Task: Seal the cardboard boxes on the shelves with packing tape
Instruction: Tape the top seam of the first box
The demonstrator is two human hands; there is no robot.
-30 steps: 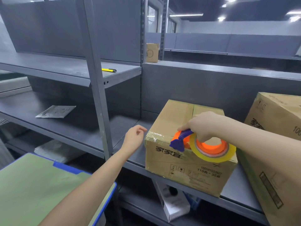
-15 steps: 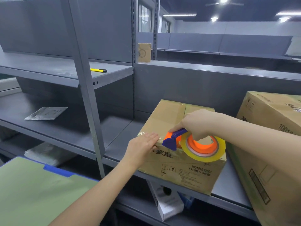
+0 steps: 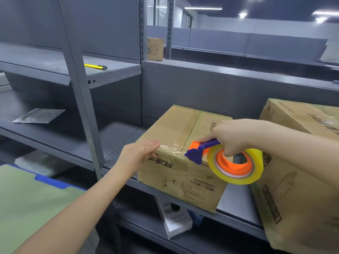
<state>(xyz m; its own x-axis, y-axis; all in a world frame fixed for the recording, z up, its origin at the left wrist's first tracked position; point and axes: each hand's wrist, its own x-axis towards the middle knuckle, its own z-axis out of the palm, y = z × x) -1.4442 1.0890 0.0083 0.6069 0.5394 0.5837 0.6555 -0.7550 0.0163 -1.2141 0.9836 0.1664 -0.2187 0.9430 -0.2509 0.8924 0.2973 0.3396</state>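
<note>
A brown cardboard box (image 3: 176, 129) sits on the grey middle shelf (image 3: 236, 202), its front corner hanging over the shelf edge. Clear tape shines along its near top edge. My left hand (image 3: 139, 155) lies flat on the box's near left corner, fingers together, thumb down the front face. My right hand (image 3: 233, 136) grips the blue handle of a tape dispenser (image 3: 227, 162) with an orange core and a yellowish roll. The dispenser's blue blade end touches the box's front top edge by the centre seam.
A larger cardboard box (image 3: 300, 189) stands at the right, close to the dispenser. A grey upright post (image 3: 82, 99) rises left of my left hand. A yellow utility knife (image 3: 95, 66) lies on the upper shelf, a small box (image 3: 155, 49) behind. A green panel (image 3: 27, 204) sits lower left.
My left hand moved from the air onto the box's near left corner and now presses flat there. The dispenser stayed at the front top edge. The view shifted slightly.
</note>
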